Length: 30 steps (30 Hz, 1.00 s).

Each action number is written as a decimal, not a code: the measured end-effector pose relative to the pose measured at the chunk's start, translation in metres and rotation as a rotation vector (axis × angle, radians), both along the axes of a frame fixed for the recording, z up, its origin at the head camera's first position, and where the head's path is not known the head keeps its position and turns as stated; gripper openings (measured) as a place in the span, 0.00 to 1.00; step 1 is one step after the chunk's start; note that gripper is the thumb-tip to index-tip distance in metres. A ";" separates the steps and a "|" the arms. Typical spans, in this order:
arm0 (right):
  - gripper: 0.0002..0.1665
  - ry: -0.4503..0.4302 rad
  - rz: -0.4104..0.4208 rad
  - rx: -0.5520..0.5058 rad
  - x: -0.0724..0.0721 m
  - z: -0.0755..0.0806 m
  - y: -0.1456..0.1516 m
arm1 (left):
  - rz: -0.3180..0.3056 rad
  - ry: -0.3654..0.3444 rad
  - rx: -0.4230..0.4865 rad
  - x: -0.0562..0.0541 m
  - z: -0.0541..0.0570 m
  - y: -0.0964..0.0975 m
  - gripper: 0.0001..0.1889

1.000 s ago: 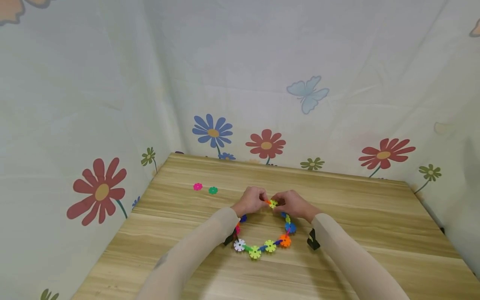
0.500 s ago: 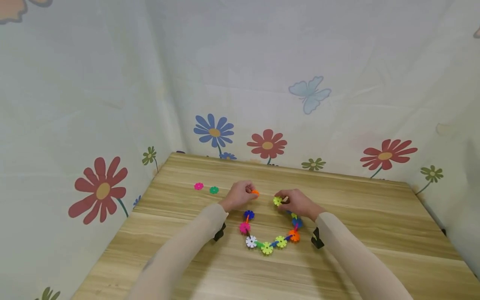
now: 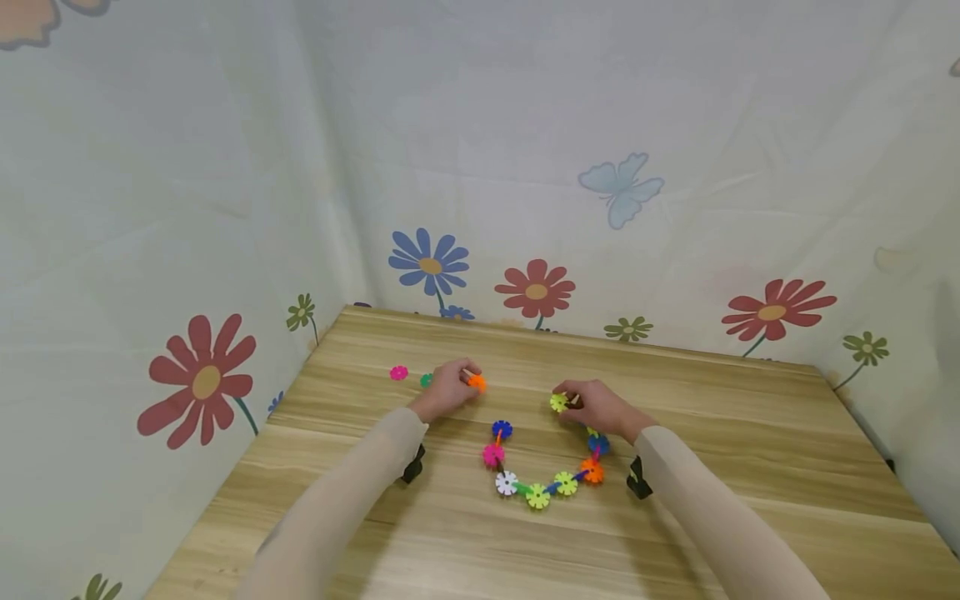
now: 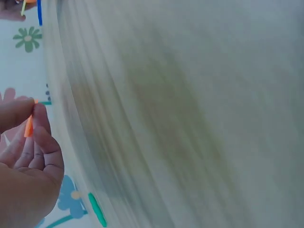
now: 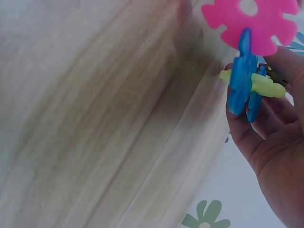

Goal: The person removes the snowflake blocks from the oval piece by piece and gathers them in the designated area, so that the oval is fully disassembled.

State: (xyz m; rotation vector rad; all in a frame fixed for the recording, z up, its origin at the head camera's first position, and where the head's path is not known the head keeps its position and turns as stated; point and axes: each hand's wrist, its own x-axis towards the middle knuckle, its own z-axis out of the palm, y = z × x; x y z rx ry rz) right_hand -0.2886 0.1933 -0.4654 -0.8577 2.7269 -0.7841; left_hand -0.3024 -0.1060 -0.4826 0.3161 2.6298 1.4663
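My left hand (image 3: 447,392) pinches a loose orange notched plastic disc (image 3: 477,383) between thumb and fingertip, above the table and left of the chain. My right hand (image 3: 602,407) holds the end of a chain of interlocked flower-shaped discs, by a yellow-green disc (image 3: 558,402). From there the chain curves round in a U, past an orange disc (image 3: 592,471) and a white disc (image 3: 506,483), to a dark blue disc (image 3: 502,429) at its other end. The right wrist view shows pink (image 5: 280,28), blue (image 5: 241,85) and yellow discs near the fingers.
Far left on the wooden table (image 3: 750,467) lie a loose pink disc (image 3: 399,372) and a green disc (image 3: 426,380), the latter partly behind the left hand. A flower-printed curtain (image 3: 480,167) stands round the table's back and sides.
The orange disc has come apart from the yellow-green end piece; my left hand has carried it leftward. The chain has shifted slightly right, and the right hand still holds its end.
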 end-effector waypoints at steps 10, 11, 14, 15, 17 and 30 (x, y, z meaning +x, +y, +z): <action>0.22 -0.001 -0.002 0.016 0.000 -0.001 0.003 | 0.040 0.005 -0.129 0.003 0.001 -0.015 0.18; 0.22 -0.002 -0.005 0.019 0.000 -0.001 0.003 | 0.047 0.002 -0.136 0.003 0.001 -0.016 0.18; 0.23 -0.006 -0.010 0.023 0.000 -0.001 0.004 | 0.059 0.000 -0.152 0.002 0.000 -0.019 0.17; 0.23 -0.006 -0.010 0.024 0.000 -0.001 0.004 | 0.060 -0.002 -0.158 0.001 -0.001 -0.020 0.17; 0.24 -0.004 -0.008 0.024 0.000 -0.001 0.004 | 0.049 0.021 -0.172 -0.001 -0.002 -0.021 0.16; 0.20 -0.013 -0.028 0.010 0.000 -0.003 0.000 | 0.106 0.043 -0.320 -0.002 -0.001 -0.017 0.16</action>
